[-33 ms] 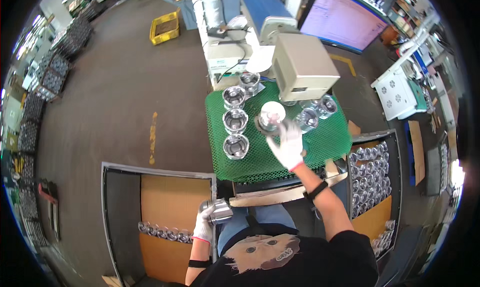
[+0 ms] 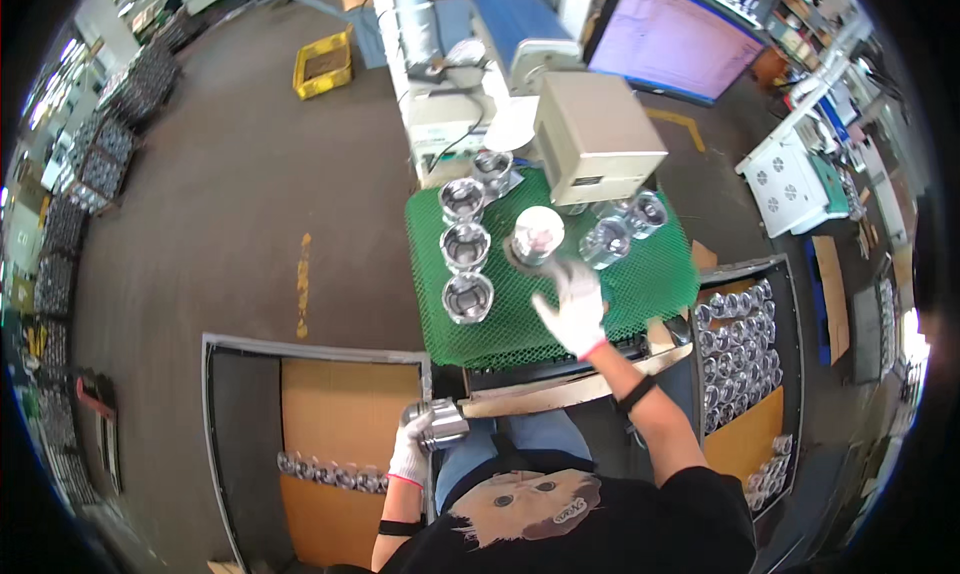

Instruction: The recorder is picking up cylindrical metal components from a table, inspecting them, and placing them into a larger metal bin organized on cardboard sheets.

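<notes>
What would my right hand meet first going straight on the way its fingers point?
Your right hand would probably meet the white round-topped object on the green mat first; blur hides the exact gap.

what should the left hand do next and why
Probably raise the metal piston toward the green mat: the left hand grips it off the mat's near side, while the right hand, blurred, looks open near the white-topped piece.

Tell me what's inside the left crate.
Inside the left crate, a row of metal pistons shows between brown boards. Whatever lies beneath the boards is covered and can't be seen.
</notes>
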{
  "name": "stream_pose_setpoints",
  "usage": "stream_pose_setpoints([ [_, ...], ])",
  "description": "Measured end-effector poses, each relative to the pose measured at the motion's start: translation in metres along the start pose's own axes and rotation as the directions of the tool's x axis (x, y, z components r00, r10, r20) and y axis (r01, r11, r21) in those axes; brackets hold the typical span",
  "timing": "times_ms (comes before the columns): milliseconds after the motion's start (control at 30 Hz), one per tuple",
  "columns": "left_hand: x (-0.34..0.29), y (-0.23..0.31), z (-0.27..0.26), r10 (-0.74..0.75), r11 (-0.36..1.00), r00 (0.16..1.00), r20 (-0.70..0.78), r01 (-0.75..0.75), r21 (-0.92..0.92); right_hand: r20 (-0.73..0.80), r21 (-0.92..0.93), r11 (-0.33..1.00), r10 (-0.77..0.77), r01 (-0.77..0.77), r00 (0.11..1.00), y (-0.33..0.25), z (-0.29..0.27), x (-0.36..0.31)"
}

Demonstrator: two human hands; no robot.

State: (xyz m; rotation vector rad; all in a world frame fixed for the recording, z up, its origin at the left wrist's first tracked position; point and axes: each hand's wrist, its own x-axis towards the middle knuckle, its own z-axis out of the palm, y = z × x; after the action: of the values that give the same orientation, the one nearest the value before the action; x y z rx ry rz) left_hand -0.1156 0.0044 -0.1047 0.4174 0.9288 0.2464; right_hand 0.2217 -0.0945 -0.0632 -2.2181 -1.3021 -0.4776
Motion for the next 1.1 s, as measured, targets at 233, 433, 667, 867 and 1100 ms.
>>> stream_pose_setpoints([
  [233, 0.029, -0.019, 0.000, -0.158, 0.973, 0.980, 0.122, 0.133, 0.189, 0.288, 0.006, 0.942, 0.320, -0.336, 0.902, 0.002, -0.038, -0.139],
  [433, 0.043, -0.017, 0.015, -0.356, 0.854, 0.913, 0.199, 0.231, 0.466, 0.435, 0.029, 0.765, 0.570, -0.643, 0.697, -0.032, -0.058, -0.202],
  [667, 0.054, -0.012, 0.050, -0.305, 0.920, 0.903, 0.302, 0.197, 0.339, 0.523, 0.026, 0.679, 0.616, -0.734, 0.589, -0.038, -0.059, -0.213],
  [867, 0.037, -0.011, 0.076, -0.317, 0.926, 0.908, 0.273, 0.233, 0.298, 0.581, 0.174, 0.685, 0.508, -0.707, 0.635, -0.057, -0.055, -0.187],
  [1100, 0.028, -0.015, 0.049, -0.286, 0.958, 0.921, 0.265, 0.273, 0.086, 0.693, 0.278, 0.649, 0.375, -0.709, 0.615, -0.057, -0.040, -0.169],
])
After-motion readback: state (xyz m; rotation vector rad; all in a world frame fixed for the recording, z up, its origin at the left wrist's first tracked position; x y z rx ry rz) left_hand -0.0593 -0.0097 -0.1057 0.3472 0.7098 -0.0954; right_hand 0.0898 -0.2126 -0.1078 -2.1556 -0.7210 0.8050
